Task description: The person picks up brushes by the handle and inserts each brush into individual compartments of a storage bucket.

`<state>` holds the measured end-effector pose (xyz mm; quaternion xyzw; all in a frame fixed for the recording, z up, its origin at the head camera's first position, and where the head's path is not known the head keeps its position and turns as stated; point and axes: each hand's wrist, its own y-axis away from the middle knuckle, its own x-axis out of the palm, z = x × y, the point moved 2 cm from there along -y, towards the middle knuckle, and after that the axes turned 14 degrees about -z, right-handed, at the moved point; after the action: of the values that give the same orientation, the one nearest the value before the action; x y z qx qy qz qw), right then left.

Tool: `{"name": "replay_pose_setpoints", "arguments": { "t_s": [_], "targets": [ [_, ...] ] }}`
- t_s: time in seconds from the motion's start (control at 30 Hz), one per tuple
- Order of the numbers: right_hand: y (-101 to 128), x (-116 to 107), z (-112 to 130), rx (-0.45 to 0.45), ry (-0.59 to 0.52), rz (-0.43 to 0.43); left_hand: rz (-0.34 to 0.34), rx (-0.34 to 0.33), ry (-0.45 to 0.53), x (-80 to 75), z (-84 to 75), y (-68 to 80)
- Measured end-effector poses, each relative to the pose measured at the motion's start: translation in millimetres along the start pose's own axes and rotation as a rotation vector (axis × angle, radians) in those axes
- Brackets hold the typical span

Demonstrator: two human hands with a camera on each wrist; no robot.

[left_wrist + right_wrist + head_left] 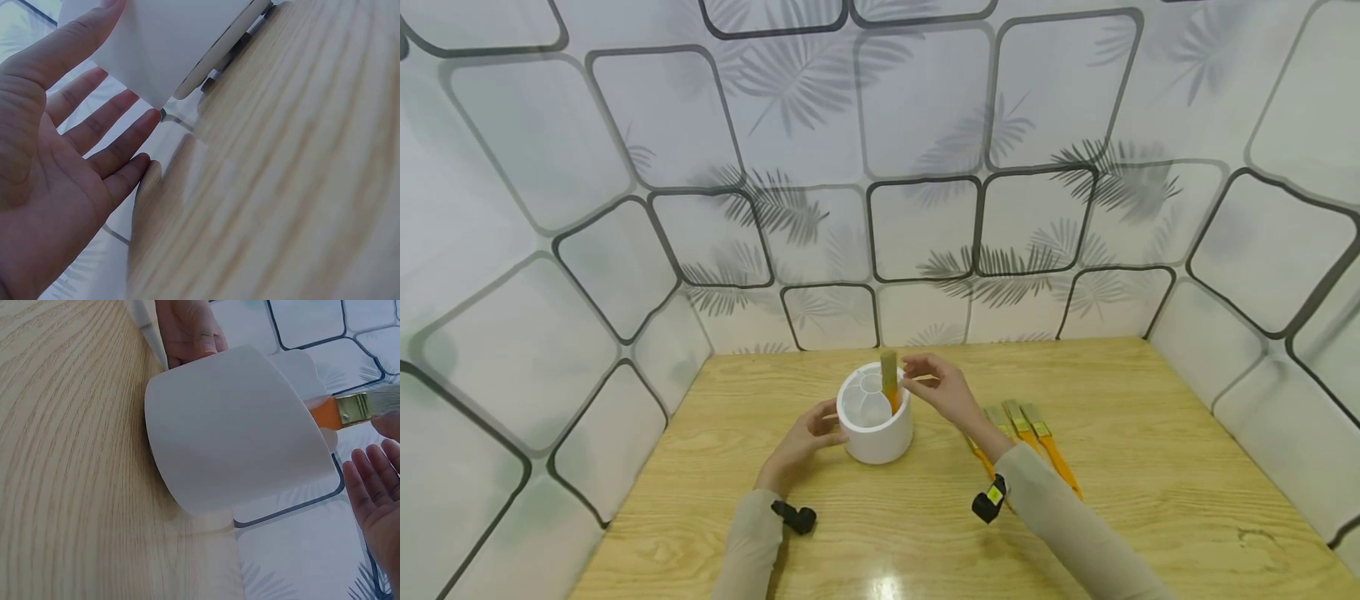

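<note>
A white round organizer (880, 442) with several compartments stands upright on the table. One paintbrush (890, 377) with an orange handle stands in a right-hand compartment, bristles up. On the organizer's left side rests my left hand (805, 440), its thumb and fairly straight fingers spread along the wall (147, 50). Beside the upright brush is my right hand (946, 392), fingers extended and apart. In the right wrist view its thumb overlaps the brush near the metal ferrule (354, 408); whether they touch I cannot tell. The part of the handle inside the organizer is hidden.
Several more orange-handled paintbrushes (1052, 450) lie side by side on the wooden table (1165, 467), partly behind my right forearm. Patterned cloth walls (925, 233) enclose the table at the back and sides.
</note>
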<state>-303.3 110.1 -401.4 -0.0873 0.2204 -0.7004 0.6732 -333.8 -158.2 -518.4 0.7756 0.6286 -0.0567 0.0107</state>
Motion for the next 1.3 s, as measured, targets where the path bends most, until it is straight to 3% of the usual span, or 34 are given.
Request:
{"name": "replay_pose_setpoints", "arguments": {
  "t_s": [0.57, 1.03, 1.3],
  "targets": [
    [0, -10, 0, -0.007, -0.016, -0.066, -0.016, -0.022, -0.016, 0.0, 0.7, 1.0],
    [-6, -16, -39, -0.078, -0.056, -0.115, -0.049, -0.009, 0.0, -1.9, 0.7, -2.5],
    [-3, -19, -27, -0.041, -0.072, -0.105, -0.057, -0.004, 0.02, -1.9, 0.4, -1.0]
  ]
}}
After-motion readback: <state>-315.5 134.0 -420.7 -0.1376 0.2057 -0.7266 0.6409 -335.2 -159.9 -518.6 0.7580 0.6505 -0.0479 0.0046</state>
